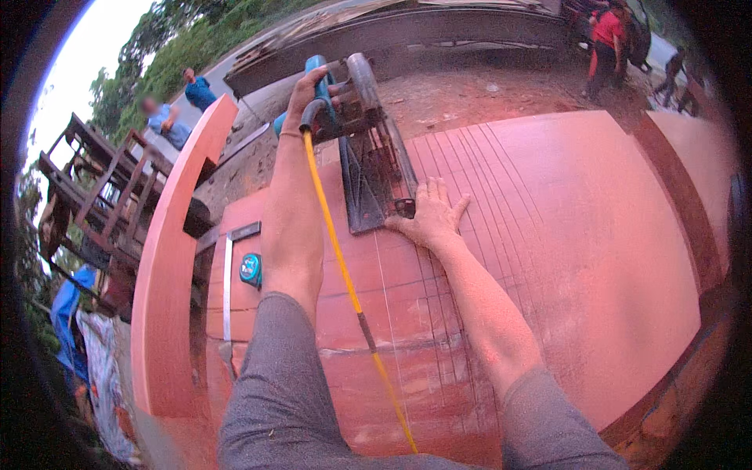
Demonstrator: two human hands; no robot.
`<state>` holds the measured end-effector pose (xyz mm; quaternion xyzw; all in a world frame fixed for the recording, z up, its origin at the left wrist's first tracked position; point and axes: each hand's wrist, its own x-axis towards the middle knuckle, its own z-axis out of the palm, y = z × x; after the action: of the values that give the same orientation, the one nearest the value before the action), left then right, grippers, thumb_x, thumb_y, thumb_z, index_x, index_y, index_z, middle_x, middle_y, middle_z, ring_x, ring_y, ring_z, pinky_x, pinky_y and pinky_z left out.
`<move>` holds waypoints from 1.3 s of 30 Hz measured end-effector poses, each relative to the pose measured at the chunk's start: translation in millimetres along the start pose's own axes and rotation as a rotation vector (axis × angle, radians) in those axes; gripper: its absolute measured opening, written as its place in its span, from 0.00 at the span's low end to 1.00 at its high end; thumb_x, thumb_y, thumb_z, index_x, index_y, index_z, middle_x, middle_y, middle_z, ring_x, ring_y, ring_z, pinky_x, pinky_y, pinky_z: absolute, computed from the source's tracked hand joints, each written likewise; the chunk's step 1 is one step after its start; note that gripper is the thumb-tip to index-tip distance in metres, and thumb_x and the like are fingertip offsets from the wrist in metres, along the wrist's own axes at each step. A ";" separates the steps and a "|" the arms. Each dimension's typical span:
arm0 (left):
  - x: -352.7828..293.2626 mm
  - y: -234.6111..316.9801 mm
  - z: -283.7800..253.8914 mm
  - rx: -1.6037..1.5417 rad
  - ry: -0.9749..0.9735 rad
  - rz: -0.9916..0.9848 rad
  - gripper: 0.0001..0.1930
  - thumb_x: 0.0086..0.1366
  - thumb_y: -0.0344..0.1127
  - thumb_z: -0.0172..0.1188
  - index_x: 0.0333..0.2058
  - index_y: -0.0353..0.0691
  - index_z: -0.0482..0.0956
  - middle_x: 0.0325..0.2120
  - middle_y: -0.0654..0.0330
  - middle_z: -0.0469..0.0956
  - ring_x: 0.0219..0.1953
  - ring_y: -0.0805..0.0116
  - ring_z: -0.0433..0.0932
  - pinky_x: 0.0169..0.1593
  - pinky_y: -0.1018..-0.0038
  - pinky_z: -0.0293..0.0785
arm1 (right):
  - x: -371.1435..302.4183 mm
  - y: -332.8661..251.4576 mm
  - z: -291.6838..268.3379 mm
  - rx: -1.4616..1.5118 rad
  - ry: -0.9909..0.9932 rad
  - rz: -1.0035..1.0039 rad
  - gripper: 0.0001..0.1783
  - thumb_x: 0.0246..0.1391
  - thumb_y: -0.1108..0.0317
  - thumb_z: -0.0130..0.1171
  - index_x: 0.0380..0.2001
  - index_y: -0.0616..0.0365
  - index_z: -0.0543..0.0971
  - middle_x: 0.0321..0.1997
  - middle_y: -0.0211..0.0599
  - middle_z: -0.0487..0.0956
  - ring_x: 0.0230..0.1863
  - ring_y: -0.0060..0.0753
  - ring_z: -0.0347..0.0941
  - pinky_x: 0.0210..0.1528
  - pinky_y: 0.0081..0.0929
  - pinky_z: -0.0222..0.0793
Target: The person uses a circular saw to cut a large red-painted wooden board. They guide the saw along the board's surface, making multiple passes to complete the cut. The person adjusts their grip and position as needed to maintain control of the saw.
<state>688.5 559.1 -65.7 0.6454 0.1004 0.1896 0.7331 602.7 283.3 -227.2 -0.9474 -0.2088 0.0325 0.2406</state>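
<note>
Circular saw (356, 133) is set on the red wooden board (564, 235) near its far edge, its handle gripped by the left hand (307, 94). The right hand (429, 215) is laid flat, released, touching the saw's base plate. A yellow cord (345, 274) is trailed back across the board; a tape measure (251, 269) is lying by the left edge.

The single head-worn fisheye view looks steeply down and forward onto the reddish wooden panel (595, 258), close enough that both forearms enter from the lower edge. Beyond the panel's far edge the view reaches trees and what appears to be a road; straight edges bend near the rim.
</note>
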 end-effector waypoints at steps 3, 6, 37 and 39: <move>0.6 -1.9 -1.0 -0.100 -0.084 -0.029 0.20 0.65 0.50 0.66 0.46 0.43 0.72 0.25 0.56 0.78 0.19 0.62 0.78 0.24 0.66 0.79 | 6.0 4.3 7.7 -0.019 -0.005 -0.012 0.63 0.42 0.25 0.65 0.70 0.62 0.62 0.78 0.47 0.56 0.81 0.44 0.42 0.71 0.81 0.27; -0.6 -5.8 -4.5 -0.080 -0.116 -0.004 0.21 0.63 0.49 0.68 0.45 0.43 0.73 0.25 0.57 0.78 0.20 0.63 0.79 0.24 0.69 0.79 | 5.2 4.5 16.4 -0.037 -0.020 -0.009 0.65 0.41 0.24 0.65 0.71 0.61 0.61 0.79 0.47 0.54 0.82 0.44 0.41 0.72 0.80 0.27; 17.0 -23.2 -24.9 -0.056 -0.145 0.135 0.11 0.65 0.43 0.65 0.38 0.43 0.78 0.25 0.62 0.80 0.22 0.69 0.81 0.28 0.73 0.81 | 4.1 8.2 19.4 -0.103 0.125 -0.039 0.63 0.42 0.21 0.62 0.69 0.59 0.65 0.77 0.48 0.59 0.81 0.45 0.44 0.73 0.77 0.31; 20.2 -21.7 -22.1 -0.062 -0.166 0.118 0.11 0.65 0.43 0.65 0.37 0.43 0.78 0.25 0.62 0.80 0.22 0.69 0.81 0.28 0.73 0.81 | 4.4 8.1 19.8 -0.088 0.117 -0.029 0.63 0.42 0.21 0.62 0.69 0.59 0.65 0.77 0.48 0.59 0.81 0.45 0.44 0.73 0.78 0.30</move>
<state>701.4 585.3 -88.4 0.6406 -0.0047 0.1811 0.7462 606.5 287.5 -248.3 -0.9541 -0.2093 -0.0357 0.2112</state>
